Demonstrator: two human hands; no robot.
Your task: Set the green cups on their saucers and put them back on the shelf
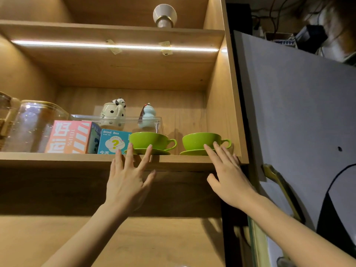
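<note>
Two green cups stand on green saucers near the front edge of the wooden shelf (77, 158). The left cup (150, 139) rests on its saucer (159, 151), handle pointing right. The right cup (198, 140) sits on its saucer (192, 152), handle also to the right. My left hand (128, 178) is raised flat in front of the left cup, fingers spread, fingertips at the saucer's edge. My right hand (227, 174) is flat too, fingertips against the right cup and saucer. Neither hand holds anything.
On the same shelf stand a pink box (69, 138), a blue "Blind Box" carton (112, 141), a glass jar (32, 126), a clear tray (123, 120) with a panda pot (113, 112) and a pale blue gourd figurine (147, 115). A grey cabinet door (298, 112) hangs open at right.
</note>
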